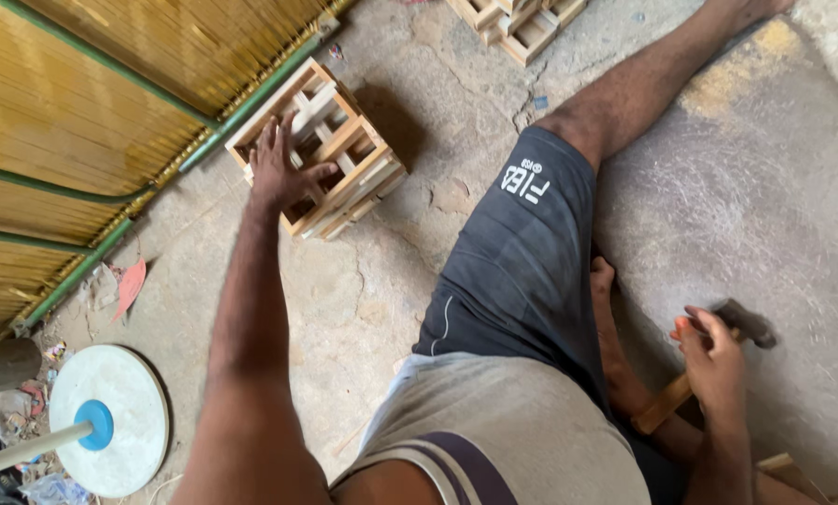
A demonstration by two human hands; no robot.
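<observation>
I sit on a concrete floor with one leg stretched out. My left hand (283,168) reaches far forward and lies flat on a small wooden slat crate (344,154) standing by a yellow corrugated gate. The fingers are spread over its top slats, thumb on a front slat. My right hand (713,360) is down by my right side, closed round the wooden handle of a hammer (741,323). The dark hammer head points to the right, just above the floor.
Yellow gate with green bars (92,112) fills the upper left. More wooden crates (517,23) lie at the top. A white round base with a blue hub and pole (110,421) stands at lower left among litter. Cracked concrete (765,168) surrounds me.
</observation>
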